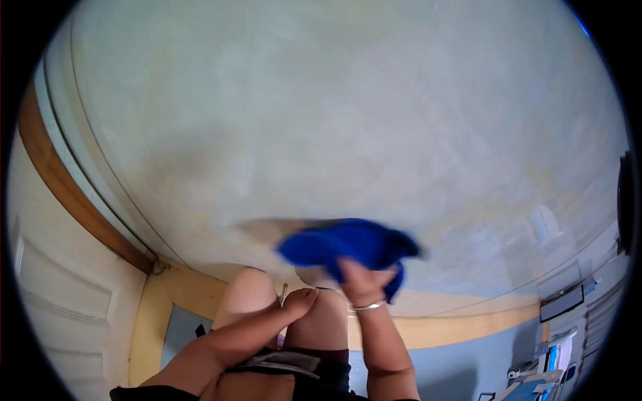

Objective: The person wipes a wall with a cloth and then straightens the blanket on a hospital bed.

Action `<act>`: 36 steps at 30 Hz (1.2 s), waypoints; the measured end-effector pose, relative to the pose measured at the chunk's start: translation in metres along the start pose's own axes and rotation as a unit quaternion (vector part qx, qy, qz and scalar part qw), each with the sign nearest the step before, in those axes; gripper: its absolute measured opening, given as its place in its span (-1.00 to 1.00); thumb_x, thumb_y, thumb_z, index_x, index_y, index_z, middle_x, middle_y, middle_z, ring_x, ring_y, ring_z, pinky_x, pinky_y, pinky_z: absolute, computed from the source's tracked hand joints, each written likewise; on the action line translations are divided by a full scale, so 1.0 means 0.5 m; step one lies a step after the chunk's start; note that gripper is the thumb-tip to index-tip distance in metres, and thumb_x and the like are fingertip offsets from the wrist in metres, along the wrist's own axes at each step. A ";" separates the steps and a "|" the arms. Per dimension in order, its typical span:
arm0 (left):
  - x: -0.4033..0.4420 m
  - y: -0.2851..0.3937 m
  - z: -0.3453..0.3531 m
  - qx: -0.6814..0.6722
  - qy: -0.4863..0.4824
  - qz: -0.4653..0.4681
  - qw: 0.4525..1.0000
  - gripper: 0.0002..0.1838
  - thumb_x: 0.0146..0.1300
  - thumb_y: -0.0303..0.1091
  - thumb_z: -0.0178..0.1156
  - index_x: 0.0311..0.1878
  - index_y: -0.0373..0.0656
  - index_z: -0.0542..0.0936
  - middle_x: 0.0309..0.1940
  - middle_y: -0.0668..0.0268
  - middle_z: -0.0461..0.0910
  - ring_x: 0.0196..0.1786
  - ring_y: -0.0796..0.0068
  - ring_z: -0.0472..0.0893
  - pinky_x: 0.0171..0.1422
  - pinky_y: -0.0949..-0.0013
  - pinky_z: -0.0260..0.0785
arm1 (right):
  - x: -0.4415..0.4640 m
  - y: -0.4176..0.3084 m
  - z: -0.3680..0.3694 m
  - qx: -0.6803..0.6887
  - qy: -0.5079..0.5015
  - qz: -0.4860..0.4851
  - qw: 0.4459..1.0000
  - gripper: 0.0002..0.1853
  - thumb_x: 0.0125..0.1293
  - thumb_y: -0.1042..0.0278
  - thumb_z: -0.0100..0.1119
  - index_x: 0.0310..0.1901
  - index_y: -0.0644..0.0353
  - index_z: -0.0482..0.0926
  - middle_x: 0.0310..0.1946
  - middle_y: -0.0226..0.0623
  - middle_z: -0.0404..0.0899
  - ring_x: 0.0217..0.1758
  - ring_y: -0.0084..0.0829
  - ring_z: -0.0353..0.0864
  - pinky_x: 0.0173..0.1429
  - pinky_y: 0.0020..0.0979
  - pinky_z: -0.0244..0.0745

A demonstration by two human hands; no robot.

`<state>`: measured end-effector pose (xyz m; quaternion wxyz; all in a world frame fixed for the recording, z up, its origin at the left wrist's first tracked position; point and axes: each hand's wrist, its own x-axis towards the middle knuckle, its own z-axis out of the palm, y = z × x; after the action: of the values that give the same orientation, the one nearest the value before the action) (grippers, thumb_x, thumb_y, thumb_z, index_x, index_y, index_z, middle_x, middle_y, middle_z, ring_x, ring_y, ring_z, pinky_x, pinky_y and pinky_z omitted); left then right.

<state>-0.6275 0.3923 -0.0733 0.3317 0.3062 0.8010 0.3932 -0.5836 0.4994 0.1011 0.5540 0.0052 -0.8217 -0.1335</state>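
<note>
My right hand [363,283], with a light-coloured bangle [370,306] at its wrist, is closed on a blue cloth [344,244]. The cloth is bunched and spread at its edges, blurred by motion, and is held up against or very near the pale wall [374,134]; contact is hard to tell. My left hand [301,303] rests on my bare knee [317,321] with its fingers laid loosely on the skin, apart from the cloth.
A white panelled door [63,294] with a brown wooden frame [70,184] stands at the left. Below the wall runs a yellow border [441,329] beside a blue-grey floor [445,367]. Assorted items [545,371] lie at the lower right. A dark object [625,200] sits at the right edge.
</note>
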 end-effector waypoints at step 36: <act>0.057 -0.089 0.059 0.004 0.021 0.099 0.995 -0.43 0.27 0.05 -0.26 -0.16 -0.27 0.56 -0.16 -0.03 0.55 -0.04 -0.02 0.51 0.13 0.13 0.27 | 0.250 -0.066 0.011 0.153 -0.033 -0.171 0.973 -0.69 0.02 0.33 0.12 -0.12 -0.10 0.58 -0.24 -0.48 0.49 -0.11 -0.43 0.40 0.13 -0.18 0.22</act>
<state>-0.6317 0.4043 -0.1326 0.2735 0.3769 0.7753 0.4267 -0.6416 0.4494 0.2053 0.4883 0.2259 -0.8371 -0.0993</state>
